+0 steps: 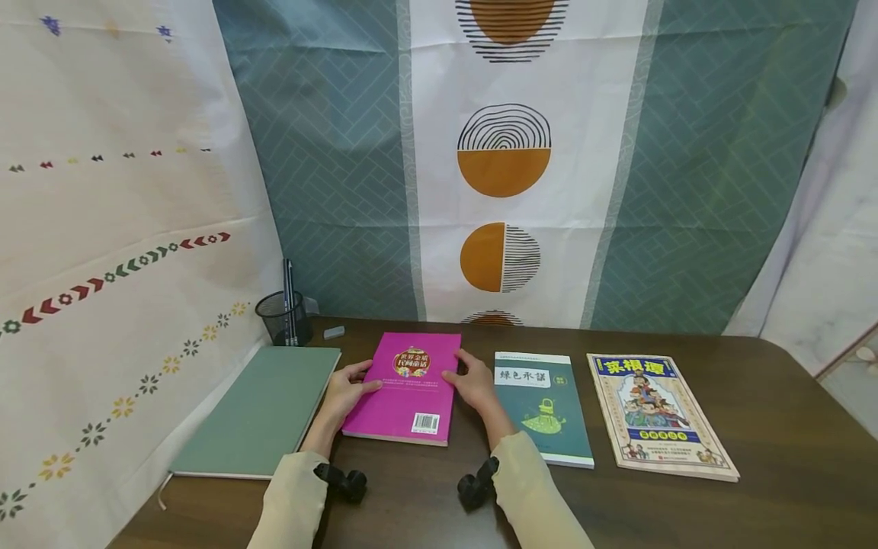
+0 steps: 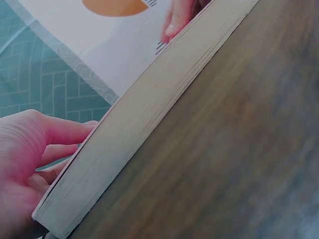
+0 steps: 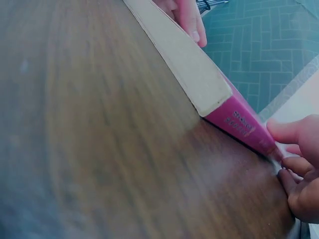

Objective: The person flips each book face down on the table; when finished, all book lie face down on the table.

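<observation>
A thick pink book (image 1: 410,404) lies back cover up in the middle of the table, its barcode near the front edge. My left hand (image 1: 346,390) grips its left side, thumb laid over the cover. On the opposite side, my right hand (image 1: 475,381) holds the spine edge, its thumb also on top. The left wrist view shows the book's pale page block (image 2: 129,124), with the left hand (image 2: 30,154) at one end. In the right wrist view the fingers of the right hand (image 3: 301,169) are against the pink spine (image 3: 241,124); what lies under the book is hidden.
A green hardcover notebook (image 1: 264,408) lies to the left, close to the cloth wall. Right of the pink book are a teal book (image 1: 549,450) and a cream illustrated book (image 1: 658,412). At the back stand a mesh pen cup (image 1: 277,319) and a small grey eraser (image 1: 334,332).
</observation>
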The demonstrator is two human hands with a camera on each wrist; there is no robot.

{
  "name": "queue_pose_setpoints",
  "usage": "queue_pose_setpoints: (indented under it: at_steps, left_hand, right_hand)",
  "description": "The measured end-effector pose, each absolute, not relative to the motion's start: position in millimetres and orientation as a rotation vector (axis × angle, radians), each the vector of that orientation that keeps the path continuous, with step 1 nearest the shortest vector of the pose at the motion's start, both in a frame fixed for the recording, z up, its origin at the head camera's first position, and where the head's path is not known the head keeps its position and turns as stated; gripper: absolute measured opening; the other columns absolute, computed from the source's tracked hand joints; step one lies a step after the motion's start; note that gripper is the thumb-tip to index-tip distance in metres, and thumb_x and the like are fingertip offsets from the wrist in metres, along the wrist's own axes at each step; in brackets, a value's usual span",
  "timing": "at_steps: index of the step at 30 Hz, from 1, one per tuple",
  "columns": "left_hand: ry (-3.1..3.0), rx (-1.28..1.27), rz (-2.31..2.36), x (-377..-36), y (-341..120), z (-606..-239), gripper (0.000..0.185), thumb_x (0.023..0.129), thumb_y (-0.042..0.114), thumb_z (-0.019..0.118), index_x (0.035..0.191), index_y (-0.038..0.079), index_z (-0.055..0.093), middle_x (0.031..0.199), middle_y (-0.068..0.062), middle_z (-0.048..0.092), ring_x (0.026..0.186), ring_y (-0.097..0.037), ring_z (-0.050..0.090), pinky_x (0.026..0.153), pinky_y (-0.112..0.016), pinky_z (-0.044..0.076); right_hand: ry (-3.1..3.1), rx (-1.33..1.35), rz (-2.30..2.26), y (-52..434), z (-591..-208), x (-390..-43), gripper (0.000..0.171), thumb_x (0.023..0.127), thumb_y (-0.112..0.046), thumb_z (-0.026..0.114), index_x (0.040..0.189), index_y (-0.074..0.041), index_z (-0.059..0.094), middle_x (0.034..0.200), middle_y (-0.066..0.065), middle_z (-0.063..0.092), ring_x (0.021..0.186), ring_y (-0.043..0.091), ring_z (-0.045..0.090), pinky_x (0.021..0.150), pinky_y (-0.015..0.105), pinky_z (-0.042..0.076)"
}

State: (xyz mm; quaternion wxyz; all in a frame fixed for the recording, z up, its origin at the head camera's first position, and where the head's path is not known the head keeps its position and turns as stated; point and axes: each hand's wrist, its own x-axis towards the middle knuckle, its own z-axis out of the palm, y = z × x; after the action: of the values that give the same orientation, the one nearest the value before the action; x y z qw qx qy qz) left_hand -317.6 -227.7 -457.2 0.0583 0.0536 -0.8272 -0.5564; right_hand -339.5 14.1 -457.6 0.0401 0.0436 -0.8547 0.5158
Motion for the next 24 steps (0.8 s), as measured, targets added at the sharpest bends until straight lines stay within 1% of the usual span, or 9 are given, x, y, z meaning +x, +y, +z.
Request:
queue_pose_setpoints:
  at_steps: [3,7,10,15,20,24]
  left_hand:
    - [-2.508,0.163,-1.684,-318,-228,-456,0.053,0.088,0.007,0.068,0.137,-0.005,0.051,0.128,-0.028,0.058,0.111,-0.033,0.056,0.082,-0.024,0.048]
    - [-2.501,0.154,-1.681,-316,-226,-455,0.051,0.088,0.006,0.067,0.135,-0.006,0.053,0.129,-0.028,0.056,0.112,-0.034,0.055,0.085,-0.028,0.048]
    - [-2.497,0.131,-1.678,-314,-225,-456,0.049,0.088,0.006,0.067,0.133,-0.007,0.054,0.132,-0.029,0.055,0.115,-0.036,0.055,0.089,-0.032,0.048]
    - [-2.485,0.097,-1.674,-313,-224,-457,0.048,0.088,0.006,0.067,0.132,-0.008,0.055,0.136,-0.03,0.052,0.121,-0.039,0.053,0.101,-0.046,0.046]
    - [-2.49,0.115,-1.674,-314,-226,-457,0.048,0.088,0.004,0.067,0.132,-0.007,0.055,0.136,-0.028,0.053,0.121,-0.038,0.054,0.102,-0.046,0.046]
    - [-2.471,0.07,-1.673,-314,-228,-449,0.05,0.087,0.002,0.066,0.134,-0.008,0.052,0.145,-0.026,0.046,0.126,-0.04,0.047,0.107,-0.049,0.041]
  right_hand:
    - [-2.628,0.154,1.531,15,-457,-343,0.059,0.089,-0.017,0.068,0.141,0.002,0.047,0.144,0.024,0.05,0.134,0.04,0.046,0.109,0.051,0.041]
    - [-2.627,0.146,1.545,15,-456,-342,0.062,0.09,-0.017,0.068,0.144,0.001,0.044,0.142,0.026,0.051,0.132,0.041,0.049,0.106,0.052,0.043]
    - [-2.638,0.129,1.56,15,-457,-341,0.062,0.09,-0.016,0.067,0.144,0.001,0.043,0.143,0.026,0.049,0.134,0.042,0.046,0.108,0.052,0.042]
    - [-2.634,0.096,1.627,15,-458,-341,0.063,0.09,-0.014,0.066,0.146,-0.001,0.041,0.147,0.025,0.045,0.139,0.042,0.04,0.111,0.053,0.038]
    - [-2.607,0.096,1.714,15,-457,-343,0.064,0.09,-0.012,0.065,0.147,0.0,0.039,0.15,0.024,0.043,0.14,0.041,0.038,0.112,0.054,0.036]
    - [-2.505,0.071,1.855,16,-448,-342,0.061,0.09,-0.008,0.062,0.146,0.003,0.039,0.149,0.025,0.043,0.14,0.041,0.038,0.114,0.052,0.035]
